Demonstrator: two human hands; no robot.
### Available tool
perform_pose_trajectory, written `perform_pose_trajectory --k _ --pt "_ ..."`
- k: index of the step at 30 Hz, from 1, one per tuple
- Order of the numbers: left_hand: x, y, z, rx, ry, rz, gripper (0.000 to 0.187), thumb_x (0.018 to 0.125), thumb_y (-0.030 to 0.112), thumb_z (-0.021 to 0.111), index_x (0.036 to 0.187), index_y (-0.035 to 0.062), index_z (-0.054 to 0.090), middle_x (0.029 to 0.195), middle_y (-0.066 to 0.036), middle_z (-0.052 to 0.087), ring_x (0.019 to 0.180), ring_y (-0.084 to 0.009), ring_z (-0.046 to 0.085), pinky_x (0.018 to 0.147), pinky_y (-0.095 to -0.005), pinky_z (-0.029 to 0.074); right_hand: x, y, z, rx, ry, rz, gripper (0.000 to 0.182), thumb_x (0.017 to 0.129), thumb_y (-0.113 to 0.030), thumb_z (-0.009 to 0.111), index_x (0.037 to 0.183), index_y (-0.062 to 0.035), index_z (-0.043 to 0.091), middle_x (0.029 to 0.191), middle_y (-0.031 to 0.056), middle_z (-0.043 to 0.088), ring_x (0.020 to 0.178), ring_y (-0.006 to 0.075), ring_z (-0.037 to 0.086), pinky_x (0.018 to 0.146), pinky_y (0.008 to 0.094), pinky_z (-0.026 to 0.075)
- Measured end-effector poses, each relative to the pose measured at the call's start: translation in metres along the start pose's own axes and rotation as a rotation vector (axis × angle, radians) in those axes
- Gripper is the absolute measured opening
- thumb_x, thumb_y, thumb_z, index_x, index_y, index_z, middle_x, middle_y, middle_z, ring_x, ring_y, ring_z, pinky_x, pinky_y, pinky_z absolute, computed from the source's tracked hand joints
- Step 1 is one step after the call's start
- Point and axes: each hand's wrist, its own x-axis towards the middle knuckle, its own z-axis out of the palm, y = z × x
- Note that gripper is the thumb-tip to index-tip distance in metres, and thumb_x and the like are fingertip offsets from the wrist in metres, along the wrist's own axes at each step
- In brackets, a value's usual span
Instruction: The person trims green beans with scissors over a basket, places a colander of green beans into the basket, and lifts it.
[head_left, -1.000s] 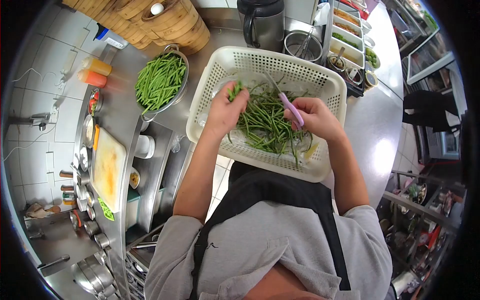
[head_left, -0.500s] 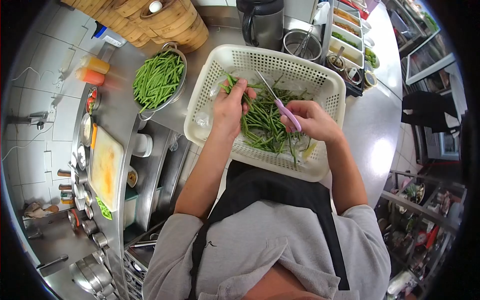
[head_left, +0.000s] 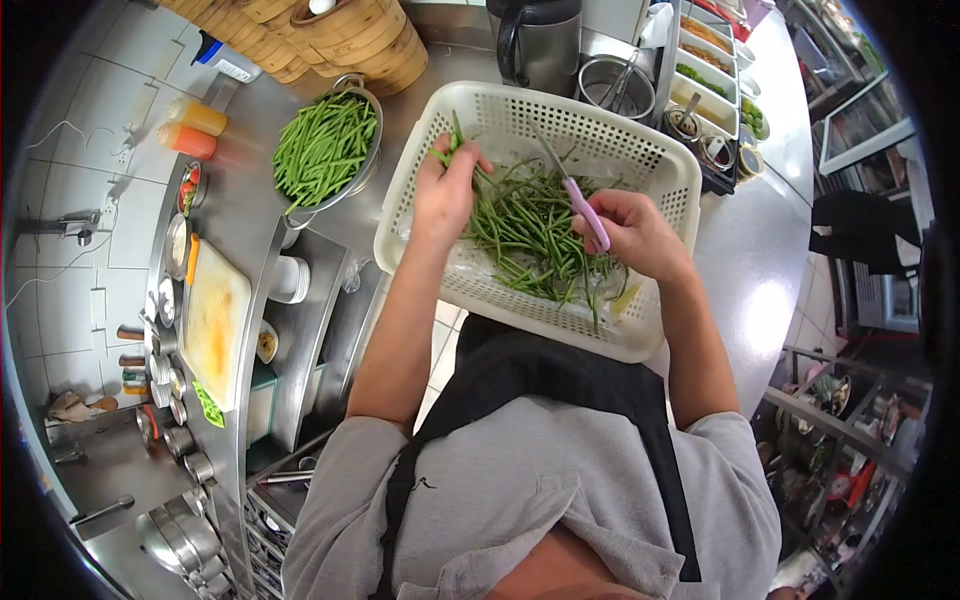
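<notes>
My left hand (head_left: 447,190) is closed round a few green beans (head_left: 456,133) at the left side of a white perforated basket (head_left: 405,180). In my right hand (head_left: 635,235) are scissors (head_left: 585,210) with purple handles, their blades pointing up and left over the basket. A heap of long green beans (head_left: 530,230) lies inside on clear plastic. To the left of the basket, a metal colander (head_left: 372,150) holds many cut green beans (head_left: 322,148).
Bamboo steamers (head_left: 365,50) and a dark jug (head_left: 540,45) stand at the back. A metal pot (head_left: 617,88) and ingredient trays (head_left: 705,75) are at the back right. Orange and yellow bottles (head_left: 190,140) and a cutting board (head_left: 215,320) are on the left.
My left hand has shifted left with its beans, away from the heap. My right hand and the scissors have moved slightly right and down.
</notes>
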Motion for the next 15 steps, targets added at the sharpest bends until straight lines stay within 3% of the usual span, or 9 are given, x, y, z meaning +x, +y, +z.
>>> perform_pose_trajectory --k 3,4,5,7,8,10,11,13,15 --pt "0.019 -0.006 -0.018 0.325 -0.11 0.158 0.03 0.096 0.023 0.056 0.118 0.0028 0.06 0.086 -0.005 0.072 0.064 -0.0128 0.059 0.06 -0.0295 0.047 -0.001 -0.006 0.001 0.055 0.061 -0.019 0.029 0.093 -0.029 0.076 0.094 -0.001 0.073 0.073 -0.0016 0.065 0.065 0.0048 0.059 0.057 0.0234 0.044" --pt "0.025 -0.01 -0.02 0.426 -0.115 0.183 0.029 0.093 0.022 0.058 0.115 0.0037 0.063 0.09 -0.01 0.074 0.074 -0.0232 0.068 0.071 -0.0374 0.052 0.0 -0.006 0.0 0.042 0.079 -0.005 0.029 0.093 -0.03 0.076 0.095 -0.0011 0.073 0.073 -0.0014 0.066 0.065 0.0051 0.06 0.058 0.0233 0.045" --pt "0.029 -0.014 -0.021 0.427 -0.113 0.179 0.029 0.093 0.022 0.058 0.115 0.0037 0.063 0.09 -0.01 0.074 0.074 -0.0232 0.068 0.071 -0.0374 0.052 0.0 -0.007 0.0 0.026 0.096 0.007 0.029 0.093 -0.03 0.077 0.095 -0.0011 0.073 0.074 -0.0012 0.066 0.066 0.0055 0.061 0.059 0.0231 0.046" --pt "0.031 -0.016 -0.021 0.846 -0.226 0.261 0.028 0.094 0.027 0.064 0.107 0.0023 0.066 0.092 -0.014 0.073 0.079 -0.0261 0.068 0.073 -0.0365 0.053 0.0 -0.008 0.0 0.036 0.099 0.021 0.029 0.093 -0.03 0.076 0.095 -0.0009 0.073 0.074 -0.001 0.066 0.067 0.0057 0.062 0.061 0.0231 0.047" --pt "0.03 -0.017 -0.021 0.847 -0.226 0.26 0.028 0.094 0.027 0.064 0.107 0.0023 0.066 0.092 -0.014 0.073 0.079 -0.0261 0.068 0.073 -0.0365 0.053 0.0 -0.007 0.001 0.029 0.105 0.012 0.029 0.093 -0.03 0.076 0.095 -0.0009 0.073 0.073 -0.0011 0.066 0.067 0.0056 0.062 0.06 0.0233 0.047" --pt "0.024 -0.018 -0.017 1.3 -0.31 0.229 0.033 0.089 0.034 0.071 0.105 0.0044 0.072 0.095 -0.02 0.073 0.09 -0.0374 0.07 0.083 -0.0449 0.054 0.0 -0.005 0.001 0.021 0.113 0.002 0.03 0.093 -0.03 0.076 0.094 -0.0008 0.073 0.073 -0.0011 0.066 0.067 0.0055 0.062 0.06 0.0234 0.047" --pt "0.021 -0.018 -0.015 1.3 -0.31 0.231 0.033 0.089 0.034 0.071 0.105 0.0044 0.072 0.095 -0.02 0.073 0.09 -0.0374 0.07 0.083 -0.0449 0.054 0.001 -0.003 0.001 0.018 0.115 -0.003 0.03 0.093 -0.031 0.076 0.094 -0.0007 0.073 0.072 -0.0011 0.066 0.066 0.0055 0.061 0.059 0.0235 0.046" --pt "0.012 -0.014 -0.011 1.369 -0.519 0.002 0.037 0.085 0.039 0.075 0.102 0.0063 0.074 0.094 -0.02 0.073 0.092 -0.0389 0.07 0.084 -0.0479 0.054 0.002 -0.002 0.0 0.015 0.12 -0.01 0.031 0.093 -0.031 0.076 0.093 -0.0007 0.073 0.072 -0.001 0.066 0.066 0.0055 0.061 0.059 0.0236 0.046" --pt "0.005 -0.021 -0.01 1.408 -0.538 0.088 0.034 0.085 0.038 0.075 0.1 0.007 0.075 0.093 -0.019 0.074 0.091 -0.0383 0.07 0.084 -0.048 0.054 0.002 -0.002 0.0 -0.02 0.127 0.011 0.032 0.093 -0.032 0.076 0.093 -0.0007 0.073 0.071 -0.0009 0.065 0.065 0.0054 0.06 0.058 0.0235 0.045"
